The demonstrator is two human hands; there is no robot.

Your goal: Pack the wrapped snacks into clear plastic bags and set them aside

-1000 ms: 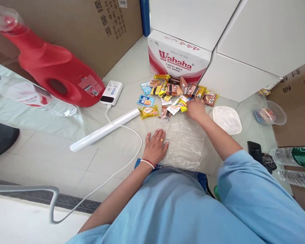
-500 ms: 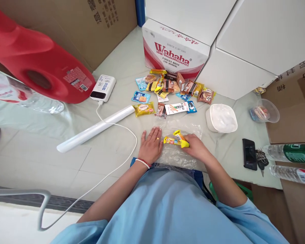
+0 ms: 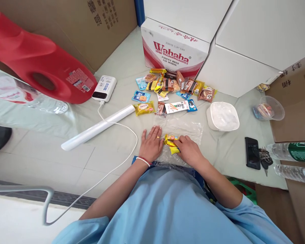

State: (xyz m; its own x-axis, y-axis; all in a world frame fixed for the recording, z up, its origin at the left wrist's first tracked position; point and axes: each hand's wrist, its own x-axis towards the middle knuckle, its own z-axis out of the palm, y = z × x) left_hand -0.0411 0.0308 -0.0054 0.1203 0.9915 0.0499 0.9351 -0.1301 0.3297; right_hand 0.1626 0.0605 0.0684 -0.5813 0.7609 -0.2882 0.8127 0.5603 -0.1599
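Observation:
My left hand [image 3: 151, 144] lies flat on a clear plastic bag [image 3: 190, 128], fingers stretched forward. Just right of it, a yellow snack packet [image 3: 170, 138] rests on the bag. My right hand [image 3: 190, 149] grips a second yellow snack packet [image 3: 174, 149], lowered beside the first one; its fingers cover part of both packets. Beyond my hands is a pile of wrapped snacks [image 3: 169, 84] in brown, yellow and blue. A white and blue snack packet [image 3: 179, 106] and a yellow wrapped snack [image 3: 144, 108] lie at its near side.
A white Wahaha carton [image 3: 175, 51] stands behind the snacks. To the right are a white tub [image 3: 223, 117], a clear cup [image 3: 275, 108], a phone [image 3: 252, 153] and keys [image 3: 265, 158]. At left lie a white tube [image 3: 98, 128], a cabled power bank [image 3: 104, 88] and a red jug [image 3: 58, 54].
My right hand has moved left and down, bringing its yellow packet from above the other one to beside it on the bag. My left hand stays in place.

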